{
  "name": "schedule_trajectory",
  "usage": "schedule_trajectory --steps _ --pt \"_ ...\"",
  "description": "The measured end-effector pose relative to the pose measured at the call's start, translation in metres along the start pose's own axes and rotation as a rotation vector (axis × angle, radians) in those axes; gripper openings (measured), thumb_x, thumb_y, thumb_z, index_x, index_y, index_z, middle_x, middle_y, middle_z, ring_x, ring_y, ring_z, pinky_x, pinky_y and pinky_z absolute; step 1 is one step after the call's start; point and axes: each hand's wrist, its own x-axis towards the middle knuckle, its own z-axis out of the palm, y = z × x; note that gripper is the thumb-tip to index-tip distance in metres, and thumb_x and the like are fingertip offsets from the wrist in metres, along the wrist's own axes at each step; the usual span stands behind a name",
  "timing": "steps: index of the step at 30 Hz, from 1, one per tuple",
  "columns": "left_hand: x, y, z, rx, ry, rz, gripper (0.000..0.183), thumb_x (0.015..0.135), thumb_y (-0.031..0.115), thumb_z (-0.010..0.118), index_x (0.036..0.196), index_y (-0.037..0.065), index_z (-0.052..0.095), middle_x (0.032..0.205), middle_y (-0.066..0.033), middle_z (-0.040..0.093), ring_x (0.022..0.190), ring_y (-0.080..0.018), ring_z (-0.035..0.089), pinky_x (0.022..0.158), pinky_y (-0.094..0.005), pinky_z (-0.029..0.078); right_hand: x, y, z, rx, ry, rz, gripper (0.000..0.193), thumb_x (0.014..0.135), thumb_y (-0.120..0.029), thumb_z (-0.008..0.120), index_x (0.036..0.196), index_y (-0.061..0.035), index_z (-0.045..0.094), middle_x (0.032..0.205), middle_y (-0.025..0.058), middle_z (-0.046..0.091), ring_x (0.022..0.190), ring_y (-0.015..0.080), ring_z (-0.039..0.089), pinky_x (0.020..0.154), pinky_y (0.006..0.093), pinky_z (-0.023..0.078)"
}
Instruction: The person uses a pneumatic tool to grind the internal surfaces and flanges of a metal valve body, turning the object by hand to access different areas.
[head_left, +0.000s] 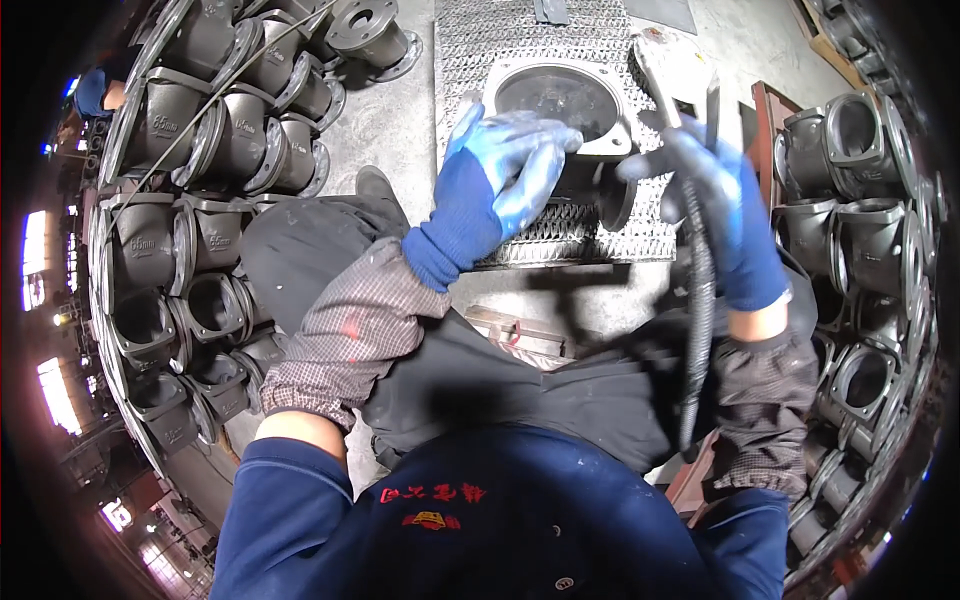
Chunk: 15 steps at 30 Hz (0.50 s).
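A grey cast-metal flanged pipe fitting [618, 125] rests on the textured metal bench top, its square flange and round opening facing up. My left hand [510, 160], in a blue glove with a pale coated palm, lies over the near left edge of that flange, fingers stretched out and holding nothing. To the right of the fitting is my right hand [705, 175], also gloved and smeared by motion. Its fingers appear wrapped round a dark rod-like tool [712, 105] that sticks up above the hand. From below the hand a black ribbed hose [697, 340] hangs down past my right thigh.
Stacks of similar grey flanged fittings [225, 140] rise on the left, with more fittings [865, 230] on the right. One fitting [370, 40] stands on the floor beyond my left knee. A whitish object [675, 65] lies at the bench's [465, 60] far right.
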Motion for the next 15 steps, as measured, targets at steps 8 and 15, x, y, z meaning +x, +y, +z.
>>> schedule_trajectory --steps 8,15 --pt "-0.044 -0.046 0.028 -0.817 0.446 -0.656 0.042 0.096 0.014 0.043 0.132 -0.005 0.034 0.124 -0.0155 0.049 0.11 -0.0195 0.052 0.096 -0.0313 0.043 0.05 -0.005 -0.005 -0.341 -0.36 0.023 0.042 0.082 -0.022 0.052 0.115 0.0032 0.057 0.077 0.0068 0.066 0.048 0.0084 0.053 0.045 0.0202 0.044" --pt "-0.031 -0.096 0.023 -1.356 0.511 -0.78 0.041 0.094 0.014 0.04 0.132 -0.002 0.038 0.126 -0.0145 0.048 0.112 -0.0216 0.051 0.1 -0.0305 0.041 0.081 0.002 -0.009 -0.625 -0.423 -0.202 0.039 0.075 -0.013 0.056 0.112 0.0008 0.061 0.073 0.0114 0.067 0.051 0.0132 0.06 0.049 0.0294 0.052"
